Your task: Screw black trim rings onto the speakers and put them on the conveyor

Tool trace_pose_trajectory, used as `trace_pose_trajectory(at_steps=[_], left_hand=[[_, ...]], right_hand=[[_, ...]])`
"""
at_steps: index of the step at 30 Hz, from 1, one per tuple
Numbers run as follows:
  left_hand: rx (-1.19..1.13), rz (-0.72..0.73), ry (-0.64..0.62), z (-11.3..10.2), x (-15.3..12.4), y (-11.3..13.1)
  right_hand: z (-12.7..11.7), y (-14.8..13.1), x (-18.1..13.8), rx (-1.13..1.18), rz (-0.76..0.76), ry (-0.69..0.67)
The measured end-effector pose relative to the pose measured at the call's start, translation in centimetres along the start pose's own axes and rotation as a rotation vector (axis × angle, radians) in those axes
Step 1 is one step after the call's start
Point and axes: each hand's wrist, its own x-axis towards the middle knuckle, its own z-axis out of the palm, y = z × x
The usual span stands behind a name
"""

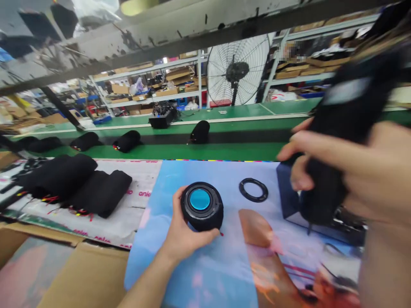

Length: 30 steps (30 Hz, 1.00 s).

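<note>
My left hand (184,241) is wrapped round a black cylindrical speaker (205,220) that stands upright on a picture-printed mat (154,269). A shiny blue disc (200,199) sits in the speaker's upward-facing end. At the right, my right hand (349,162) grips a black electric screwdriver (346,111), blurred and close to the camera, its thin bit pointing down. A flat black ring (253,190) lies on the mat between the speaker and the screwdriver. Beneath the screwdriver is a dark open box (284,192), partly hidden, with small metal parts at its right side.
Several black fabric-covered cylinders (105,192) with coloured wire ends lie at the left. More rest along the green conveyor (237,149) behind the mat. A cardboard box (86,273) stands front left. A metal beam (167,34) crosses overhead; a large fan (237,70) stands behind.
</note>
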Motion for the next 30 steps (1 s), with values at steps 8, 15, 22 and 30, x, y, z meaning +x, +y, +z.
trace_pose_trajectory(at_steps=[8,15,22,30], left_hand=[[-0.111,-0.100,-0.155,-1.2,0.0,1.6],[-0.099,-0.130,-0.310,-1.9,0.8,3.1],[-0.045,-0.125,-0.510,-3.5,2.4,3.9],[-0.100,0.002,-0.114,3.6,-3.0,0.7]], right_hand=[[6.1,6.1,-1.8,-0.708,0.398,-0.219],[7.4,8.8,-0.6,-0.790,0.494,-0.174],[4.9,6.8,-3.4,-0.341,0.433,-0.180],[6.8,4.7,-8.3,0.523,0.442,0.081]])
